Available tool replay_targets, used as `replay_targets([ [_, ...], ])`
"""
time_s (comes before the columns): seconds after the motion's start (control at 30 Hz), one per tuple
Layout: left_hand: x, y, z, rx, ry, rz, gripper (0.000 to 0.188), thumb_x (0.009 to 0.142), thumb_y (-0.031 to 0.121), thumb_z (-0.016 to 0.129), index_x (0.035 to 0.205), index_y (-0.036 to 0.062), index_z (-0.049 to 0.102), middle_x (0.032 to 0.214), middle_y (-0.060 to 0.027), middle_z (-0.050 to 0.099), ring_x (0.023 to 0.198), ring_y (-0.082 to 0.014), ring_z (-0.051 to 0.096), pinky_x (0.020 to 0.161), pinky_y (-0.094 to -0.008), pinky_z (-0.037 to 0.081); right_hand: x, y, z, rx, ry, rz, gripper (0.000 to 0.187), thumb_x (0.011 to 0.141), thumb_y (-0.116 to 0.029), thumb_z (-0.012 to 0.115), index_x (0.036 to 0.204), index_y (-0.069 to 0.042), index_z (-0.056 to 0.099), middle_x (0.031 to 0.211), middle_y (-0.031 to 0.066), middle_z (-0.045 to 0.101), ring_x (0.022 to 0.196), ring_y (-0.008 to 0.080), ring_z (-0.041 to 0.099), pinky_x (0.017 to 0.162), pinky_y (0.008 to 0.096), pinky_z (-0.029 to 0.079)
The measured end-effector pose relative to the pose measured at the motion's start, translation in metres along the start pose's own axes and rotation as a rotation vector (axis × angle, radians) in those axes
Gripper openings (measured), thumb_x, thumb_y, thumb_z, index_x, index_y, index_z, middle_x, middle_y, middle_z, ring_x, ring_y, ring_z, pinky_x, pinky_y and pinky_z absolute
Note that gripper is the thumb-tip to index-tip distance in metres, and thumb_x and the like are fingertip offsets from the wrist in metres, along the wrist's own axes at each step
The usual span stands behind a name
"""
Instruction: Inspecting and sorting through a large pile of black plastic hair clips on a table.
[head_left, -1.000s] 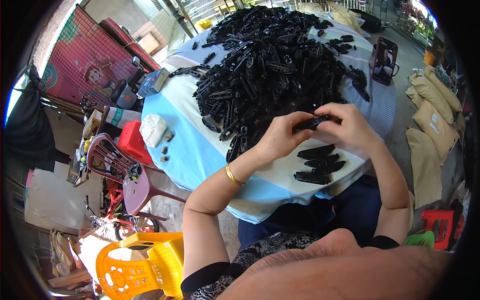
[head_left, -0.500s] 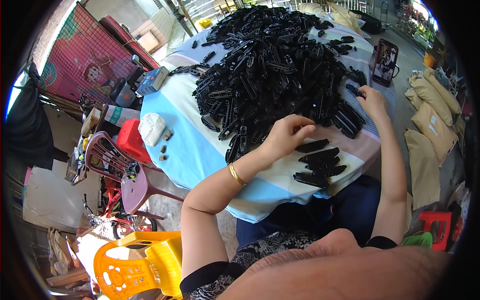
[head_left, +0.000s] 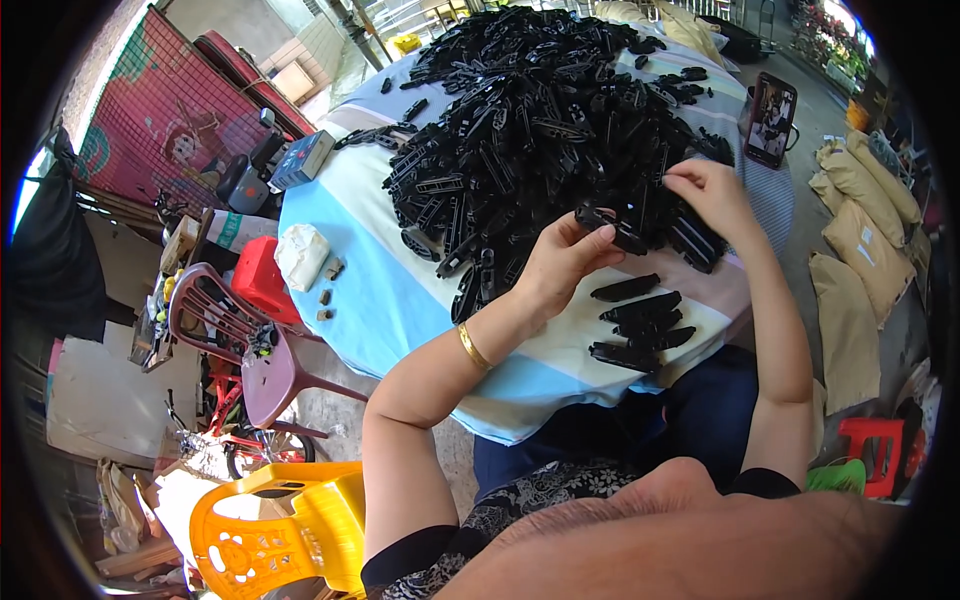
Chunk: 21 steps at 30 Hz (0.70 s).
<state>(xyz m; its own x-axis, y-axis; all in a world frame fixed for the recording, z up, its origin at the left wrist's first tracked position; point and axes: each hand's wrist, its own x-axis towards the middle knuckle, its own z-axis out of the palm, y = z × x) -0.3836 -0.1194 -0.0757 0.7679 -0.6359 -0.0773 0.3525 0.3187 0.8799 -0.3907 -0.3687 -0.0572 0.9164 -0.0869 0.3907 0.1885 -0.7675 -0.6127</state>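
A big heap of long, narrow black plastic parts (head_left: 520,130) covers much of the round table. My left hand (head_left: 568,262), with a gold bracelet at its wrist, pinches one black plastic part (head_left: 612,230) between thumb and fingers at the heap's near edge. To its right, my right hand (head_left: 715,200) hovers by the heap's right side, fingertips pressed together. Whatever those fingertips may hold cannot be made out against the black heap. Below my left hand, several black parts lie in a small stacked row (head_left: 643,330) on the cloth.
A striped cloth (head_left: 335,230) covers the table. On it are a crumpled white bag (head_left: 302,257), small brown pieces (head_left: 326,298) and a blue box (head_left: 303,160). A phone (head_left: 770,120) stands at the right edge. Chairs flank the left side; sacks (head_left: 868,250) lie at right.
My right hand has moved left toward the heap; the black part seen at its fingers before no longer shows there. My left hand now visibly holds a black part.
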Motion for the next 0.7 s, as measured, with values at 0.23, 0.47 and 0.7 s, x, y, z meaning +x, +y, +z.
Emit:
replay_targets([
  [0.23, 0.002, -0.007, -0.001, 0.136, -0.015, -0.011, 0.029, 0.088, 0.011, 0.06, 0.115, 0.0025, 0.054, 0.1, -0.0083, 0.062, 0.093, -0.0165, 0.061, 0.087, -0.0305, 0.051, 0.004, 0.058, 0.0, -0.035, -0.224, 0.099, 0.021, 0.079, -0.018, 0.066, 0.086, 0.002, 0.067, 0.075, 0.0142, 0.067, 0.067, 0.0214, 0.064, 0.065, 0.0303, 0.048],
  [0.47, 0.0, -0.015, 0.001, 0.274, -0.188, -0.178, 0.023, 0.085, 0.014, 0.065, 0.104, 0.0027, 0.059, 0.093, -0.0015, 0.062, 0.084, -0.0084, 0.058, 0.082, -0.0221, 0.047, -0.005, 0.045, -0.005, 0.057, -0.262, 0.151, 0.024, 0.076, -0.01, 0.067, 0.094, 0.005, 0.064, 0.083, 0.0148, 0.067, 0.076, 0.0205, 0.065, 0.072, 0.03, 0.05],
  [0.7, -0.003, -0.006, 0.006, 0.267, -0.185, -0.205, 0.025, 0.085, 0.014, 0.065, 0.107, 0.003, 0.059, 0.094, -0.0019, 0.061, 0.086, -0.0101, 0.059, 0.082, -0.0233, 0.048, -0.005, 0.04, -0.018, -0.025, -0.39, 0.201, 0.029, 0.072, -0.012, 0.07, 0.095, 0.005, 0.064, 0.085, 0.0122, 0.067, 0.075, 0.0162, 0.064, 0.069, 0.0273, 0.05],
])
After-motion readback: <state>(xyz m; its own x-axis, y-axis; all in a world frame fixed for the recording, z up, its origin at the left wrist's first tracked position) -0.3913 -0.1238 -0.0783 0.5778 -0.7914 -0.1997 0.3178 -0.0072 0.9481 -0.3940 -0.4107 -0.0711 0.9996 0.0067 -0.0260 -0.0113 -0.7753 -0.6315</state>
